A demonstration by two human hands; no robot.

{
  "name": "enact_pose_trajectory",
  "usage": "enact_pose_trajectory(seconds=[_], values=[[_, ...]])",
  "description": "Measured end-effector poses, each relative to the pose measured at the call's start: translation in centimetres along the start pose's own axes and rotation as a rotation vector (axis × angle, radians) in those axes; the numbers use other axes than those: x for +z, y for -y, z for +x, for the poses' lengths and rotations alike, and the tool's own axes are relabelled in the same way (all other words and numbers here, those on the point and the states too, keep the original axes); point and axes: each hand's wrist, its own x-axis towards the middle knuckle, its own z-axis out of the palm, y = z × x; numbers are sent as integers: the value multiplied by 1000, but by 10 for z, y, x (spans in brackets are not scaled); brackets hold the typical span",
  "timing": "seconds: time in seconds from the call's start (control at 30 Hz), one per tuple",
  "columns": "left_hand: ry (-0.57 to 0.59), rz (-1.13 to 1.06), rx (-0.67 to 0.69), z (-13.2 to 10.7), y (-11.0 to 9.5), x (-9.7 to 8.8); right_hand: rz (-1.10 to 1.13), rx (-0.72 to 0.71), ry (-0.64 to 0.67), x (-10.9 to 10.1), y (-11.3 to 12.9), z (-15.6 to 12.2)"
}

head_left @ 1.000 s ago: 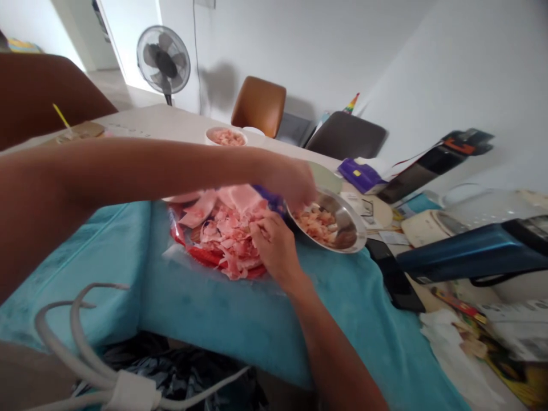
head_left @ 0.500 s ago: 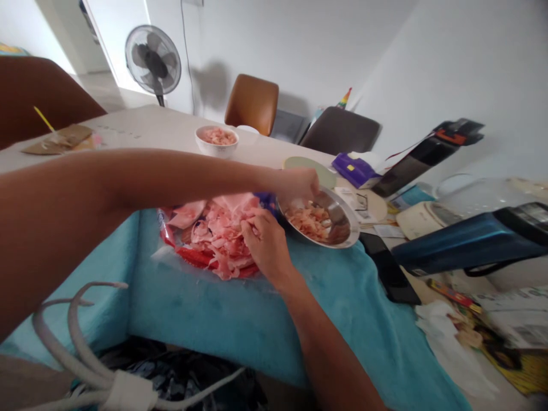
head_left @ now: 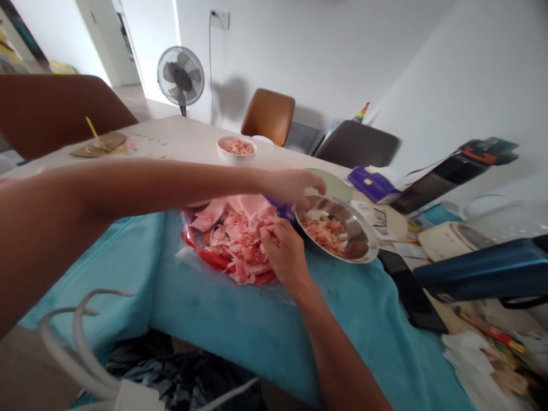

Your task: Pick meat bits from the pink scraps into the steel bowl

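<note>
Metal bowl (head_left: 358, 225) on teal cloth (head_left: 231, 319), pale shavings (head_left: 323, 234) lying inside. Left hand (head_left: 295, 187) above the bowl's far left rim, blurred; fingers loosely curled, index and thumb apart. Right hand (head_left: 285, 248) just left of the bowl, at the near edge of a heap of pink pieces (head_left: 237, 237) on red-and-clear plastic (head_left: 213, 260); thumb and index drawn together, cannot tell whether a piece sits between. White bowl (head_left: 229, 157) of similar pieces beyond the metal bowl, leftward. Dark phone (head_left: 413, 292) to its near right.
</note>
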Motion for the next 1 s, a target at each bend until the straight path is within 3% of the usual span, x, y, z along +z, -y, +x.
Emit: enact_pose_trajectory(seconds=[0.17, 0.37, 0.5, 0.63, 0.77, 0.83, 1.0], values=[[73, -156, -231, -44, 32, -18, 24, 28, -12, -3, 2, 0], [72, 51, -336, -80, 64, -3, -1, 43, -12, -3, -5, 2], [18, 214, -409, -80, 55, 6, -47, 54, -9, -3, -8, 3], [-136, 377, -287, -77, 35, 14, -72, 98, -48, -5, -9, 3], [-35, 251, -402, -75, 27, 26, -93, 102, -56, -5, -11, 2], [-41, 202, -431, -73, 29, 33, -94, 88, -59, -4, -12, 2], [-27, -194, -354, -76, 36, 41, -106, 101, -90, -3, -15, 2]])
